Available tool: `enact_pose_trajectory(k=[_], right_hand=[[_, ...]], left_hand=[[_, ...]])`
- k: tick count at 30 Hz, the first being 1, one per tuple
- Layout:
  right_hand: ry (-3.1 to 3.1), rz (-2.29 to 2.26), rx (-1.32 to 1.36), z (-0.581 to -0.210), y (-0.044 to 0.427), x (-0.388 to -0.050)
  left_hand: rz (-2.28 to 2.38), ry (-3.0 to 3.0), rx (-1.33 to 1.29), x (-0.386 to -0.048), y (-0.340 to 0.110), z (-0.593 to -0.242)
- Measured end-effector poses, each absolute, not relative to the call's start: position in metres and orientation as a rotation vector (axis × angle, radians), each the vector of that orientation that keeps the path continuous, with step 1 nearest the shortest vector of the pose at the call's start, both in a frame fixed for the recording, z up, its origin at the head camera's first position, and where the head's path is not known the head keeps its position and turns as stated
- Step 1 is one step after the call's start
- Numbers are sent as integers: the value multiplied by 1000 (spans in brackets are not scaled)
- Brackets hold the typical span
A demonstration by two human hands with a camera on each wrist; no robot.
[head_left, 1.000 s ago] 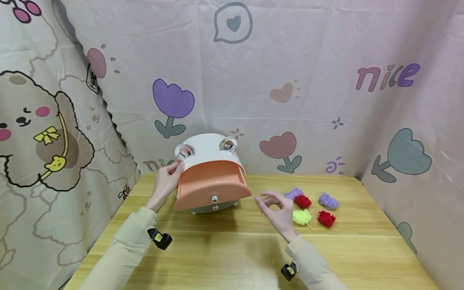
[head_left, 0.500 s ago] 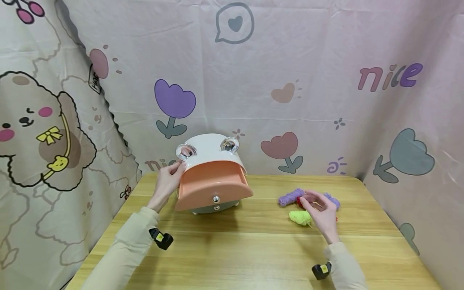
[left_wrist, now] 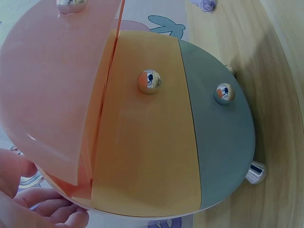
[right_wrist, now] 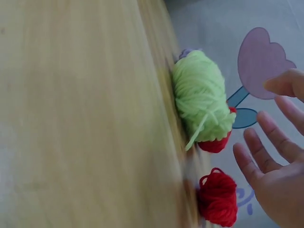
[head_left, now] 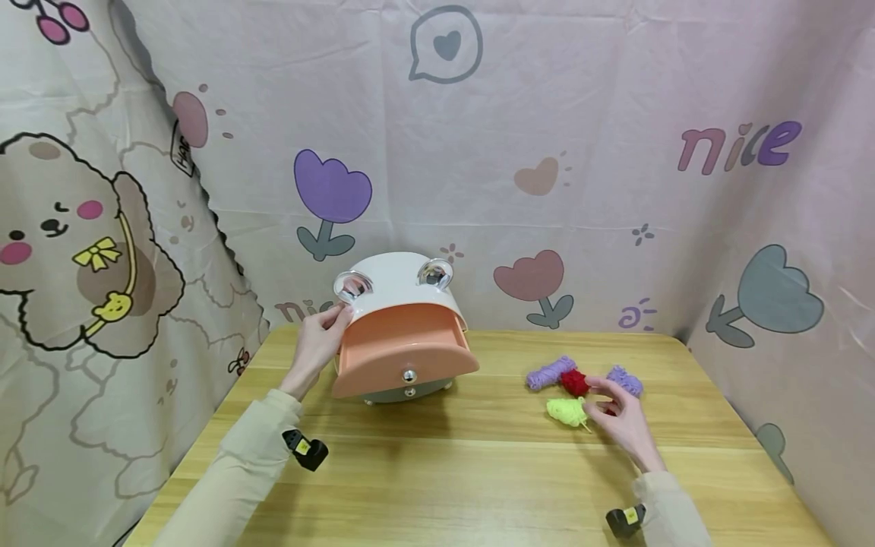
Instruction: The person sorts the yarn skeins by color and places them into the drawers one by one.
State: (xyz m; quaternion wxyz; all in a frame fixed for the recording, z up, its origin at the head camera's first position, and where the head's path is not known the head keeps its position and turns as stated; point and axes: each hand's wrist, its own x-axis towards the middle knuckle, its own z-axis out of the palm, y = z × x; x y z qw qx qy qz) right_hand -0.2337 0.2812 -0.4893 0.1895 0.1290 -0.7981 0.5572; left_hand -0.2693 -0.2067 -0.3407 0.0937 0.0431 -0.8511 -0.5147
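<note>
A small frog-like drawer box point(head_left: 396, 272) with a white top and round silver eyes stands on the table, its peach top drawer point(head_left: 410, 370) pulled out. My left hand point(head_left: 317, 342) grips the box's upper left side, just below one silver eye. In the left wrist view, the thumb and curled fingers lie at the box's edge. My right hand point(head_left: 622, 418) hovers over the yarn with fingers spread and nothing held. Close to its fingertips are a yellow-green yarn bundle point(head_left: 567, 411) and a red yarn bundle point(head_left: 574, 382). A second red yarn bundle point(right_wrist: 217, 197) is mostly hidden by this hand in the head view.
Two purple yarn bundles lie behind: the left purple bundle point(head_left: 549, 374) and the right purple bundle point(head_left: 625, 381). Yellow point(left_wrist: 142, 142) and grey-green point(left_wrist: 221, 137) lower drawers are closed. A printed curtain point(head_left: 437, 152) hangs behind the wooden table point(head_left: 465, 486).
My right hand has moved right from beside the drawer to the yarn, then slightly lower and nearer to me. The left hand has stayed on the box.
</note>
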Motion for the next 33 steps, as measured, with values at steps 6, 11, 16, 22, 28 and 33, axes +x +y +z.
enact_pose_trajectory(k=[6,11,16,22,28,33], right_hand=[[-2322,1514,377,-496,288,-234],[-2363,1568,462,-498,291,-233],[-2473,1558,474,-495,288,-232],[-2646,1501,460,-494,286,-234],[-2692,1475,453,-494,283,-233],[-2718,1433,427,-494,282,-233]], left_hand=[[-1516,-2530,140,-270,-207,-340],[-1517,-2530,147,-270,-207,-340],[-1522,-2528,144,-270,-207,-340],[-1529,-2526,139,-270,-207,-340],[-1539,-2523,140,-270,-206,-340],[-1535,-2522,142,-270,-206,-340]])
